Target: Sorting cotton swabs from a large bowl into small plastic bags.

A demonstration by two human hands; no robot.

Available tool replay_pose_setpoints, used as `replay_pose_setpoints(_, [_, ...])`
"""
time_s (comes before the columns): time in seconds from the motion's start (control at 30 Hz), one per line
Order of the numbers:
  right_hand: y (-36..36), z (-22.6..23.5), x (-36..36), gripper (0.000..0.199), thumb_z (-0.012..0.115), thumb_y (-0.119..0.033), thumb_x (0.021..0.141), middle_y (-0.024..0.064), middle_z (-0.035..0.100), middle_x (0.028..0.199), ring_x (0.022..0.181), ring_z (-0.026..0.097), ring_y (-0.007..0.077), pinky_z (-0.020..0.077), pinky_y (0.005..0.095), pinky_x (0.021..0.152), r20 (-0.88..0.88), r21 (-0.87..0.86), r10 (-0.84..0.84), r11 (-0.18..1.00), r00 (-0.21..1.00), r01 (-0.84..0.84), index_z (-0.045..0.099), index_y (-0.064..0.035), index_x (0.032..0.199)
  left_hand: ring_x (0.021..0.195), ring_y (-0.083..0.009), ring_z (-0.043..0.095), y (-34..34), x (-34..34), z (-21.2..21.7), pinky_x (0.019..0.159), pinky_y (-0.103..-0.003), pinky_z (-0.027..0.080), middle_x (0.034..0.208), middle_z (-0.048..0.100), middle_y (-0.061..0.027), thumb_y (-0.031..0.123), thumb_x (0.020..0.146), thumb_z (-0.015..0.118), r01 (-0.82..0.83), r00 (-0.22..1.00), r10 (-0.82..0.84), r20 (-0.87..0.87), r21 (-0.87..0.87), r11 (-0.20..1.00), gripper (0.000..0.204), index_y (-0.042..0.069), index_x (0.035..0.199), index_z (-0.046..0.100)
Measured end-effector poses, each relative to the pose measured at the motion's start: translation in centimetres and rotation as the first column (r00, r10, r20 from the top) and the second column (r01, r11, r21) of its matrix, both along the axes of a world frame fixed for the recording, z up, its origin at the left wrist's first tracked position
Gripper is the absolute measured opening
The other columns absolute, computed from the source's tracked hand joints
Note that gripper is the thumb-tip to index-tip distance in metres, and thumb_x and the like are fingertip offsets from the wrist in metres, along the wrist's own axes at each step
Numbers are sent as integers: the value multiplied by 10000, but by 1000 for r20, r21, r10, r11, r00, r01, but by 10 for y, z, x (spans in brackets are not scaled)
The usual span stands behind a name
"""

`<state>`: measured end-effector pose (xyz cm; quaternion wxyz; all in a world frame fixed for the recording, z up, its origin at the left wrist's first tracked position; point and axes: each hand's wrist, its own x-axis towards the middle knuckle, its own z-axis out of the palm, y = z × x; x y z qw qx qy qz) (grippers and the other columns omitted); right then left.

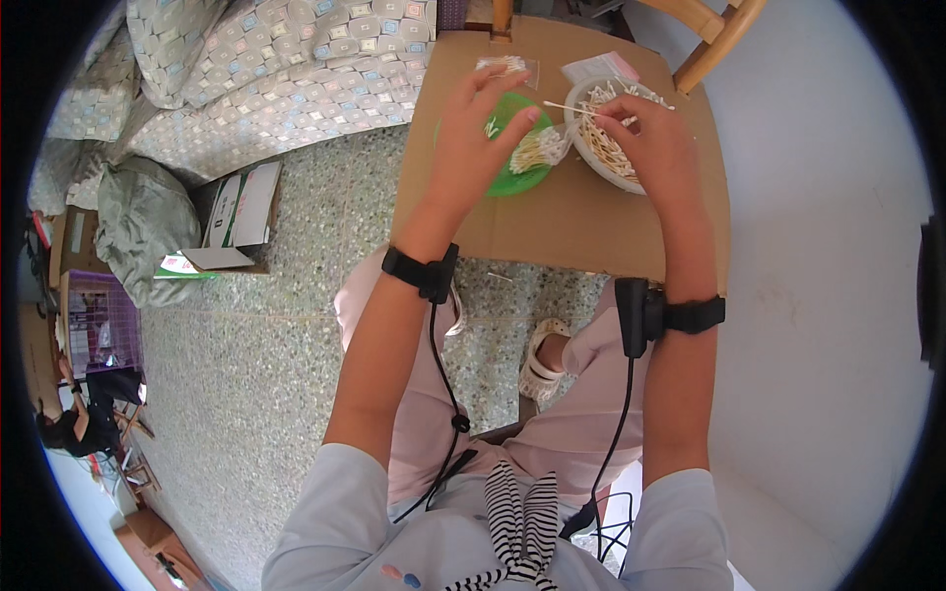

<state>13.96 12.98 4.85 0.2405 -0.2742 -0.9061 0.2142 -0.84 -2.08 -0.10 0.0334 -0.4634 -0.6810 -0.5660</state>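
Observation:
Between the thumb and fingers of my right hand (645, 138) is a cotton swab (568, 107), pointing left. That hand is above the right side of a white bowl (623, 183) heaped with loose cotton swabs (603, 148). My left hand (471, 138) has its fingers spread and appears to hold nothing. It hovers over the left part of a green bowl (512, 183), hiding some of it. In the green bowl lies a bundle of swabs (538, 151), seemingly inside a clear bag whose edge reaches toward the white bowl. A few more swabs show near my left thumb.
Both bowls stand on a brown cardboard-coloured tabletop (572, 234). At its far side are a clear packet of swabs (507, 67) and a pink-and-white packet (603, 68). A wooden chair (711, 44) and white wall adjoin the right. Another person (84, 419) is far left.

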Motion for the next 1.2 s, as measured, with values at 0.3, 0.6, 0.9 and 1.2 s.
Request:
replay_pose_setpoints(0.3, [17, -6, 18, 214, 675, -284, 814, 93, 716, 892, 830, 678, 284, 525, 390, 731, 226, -29, -48, 998, 973, 56, 755, -142, 953, 1172, -311, 513, 14, 14, -34, 996, -412, 420, 1176, 615, -97, 311, 825, 740, -86, 942, -3, -335, -249, 965, 342, 76, 1068, 689])
replay_pose_setpoints(0.6, [7, -1, 11, 218, 631, -310, 844, 72, 720, 925, 864, 681, 283, 531, 397, 752, 230, 37, -122, 992, 966, 117, 752, -162, 949, 1141, -312, 523, 13, 15, -32, 982, -414, 422, 1145, 629, -88, 231, 821, 736, -10, 979, -51, -198, -299, 954, 170, 81, 891, 703])
replay_pose_setpoints(0.9, [-7, -23, -14, 226, 604, -263, 863, 85, 716, 921, 880, 677, 299, 532, 404, 764, 156, 8, 75, 997, 985, -77, 745, -156, 1001, 1060, -249, 575, 19, 12, -37, 893, -372, 466, 1090, 656, -84, 229, 861, 719, 64, 998, -58, 37, -201, 977, 201, 47, 937, 688])
replay_pose_setpoints(1.2, [25, -19, -11, 276, 582, -203, 876, 115, 716, 956, 870, 675, 324, 519, 416, 798, 61, -242, 103, 966, 993, -85, 715, -141, 1110, 898, -301, 642, 14, -2, -39, 816, -377, 484, 951, 670, -148, 203, 794, 747, 120, 969, -104, 224, -60, 991, 194, 25, 860, 702])
